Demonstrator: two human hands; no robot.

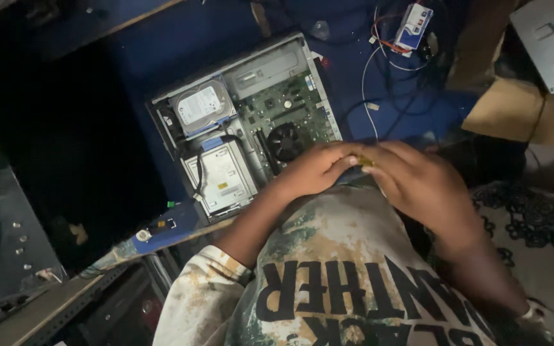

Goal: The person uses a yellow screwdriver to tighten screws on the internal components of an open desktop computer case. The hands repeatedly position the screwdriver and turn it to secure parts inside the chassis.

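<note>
A blue work table (411,112) fills the far middle of the scene, dim and cluttered; to the left it drops into deep shadow, and a grey shelf edge (14,256) with small screws on it sits at the near left; to the far right lie brown cardboard (508,109) and one grey metal panel (549,41); a heap of dark cable or chain (533,214) rests at the right, hard to tell which in this light.

One opened desktop computer case (245,125) lies flat on the table; inside it show one silver hard drive (201,106), one grey optical drive (222,176), one green motherboard (290,109) and one round black fan (285,141); loose white and red wires (379,57) trail on the far side, beside one small white-and-blue box (413,19).

Two hands meet just near of the case, over the person's printed shirt (341,269); the left hand (318,170) and the right hand (418,182) touch at the fingertips, both curled and pinching one small yellowish object (365,162) between them, near the fan's corner of the case.
</note>
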